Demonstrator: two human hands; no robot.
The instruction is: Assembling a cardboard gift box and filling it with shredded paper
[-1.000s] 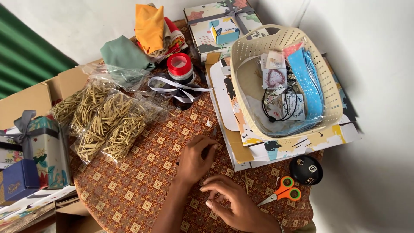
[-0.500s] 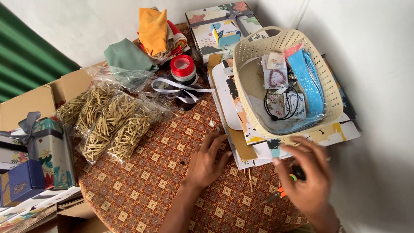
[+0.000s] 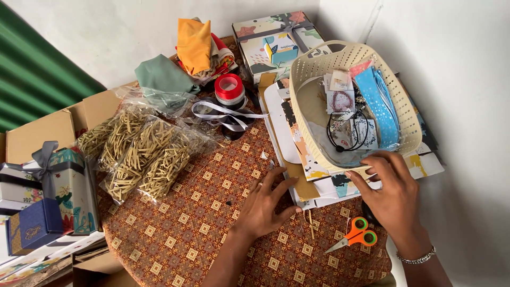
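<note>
My left hand (image 3: 264, 203) lies flat with fingers spread on the brown patterned tablecloth (image 3: 196, 223), its fingertips touching the edge of a stack of flat printed cardboard sheets (image 3: 313, 170). My right hand (image 3: 392, 192) reaches over the near rim of a cream plastic basket (image 3: 406, 114); its fingers are curled at the rim, and I cannot tell if they grip it. The basket holds blue fabric strips (image 3: 378, 106), a black cord (image 3: 348, 133) and small cards. Orange-handled scissors (image 3: 357, 237) lie on the cloth just below my right wrist.
Clear bags of tan paper shreds (image 3: 141, 151) sit left of centre. Red and grey ribbon rolls (image 3: 229, 91), folded cloths (image 3: 194, 45) and a patterned gift box (image 3: 271, 37) stand at the back. More gift boxes (image 3: 48, 191) and cardboard are at the left. A white wall lies right.
My right hand rose from the cloth near the scissors and moved right and up to the basket's near rim. My left hand shifted slightly toward the cardboard sheets.
</note>
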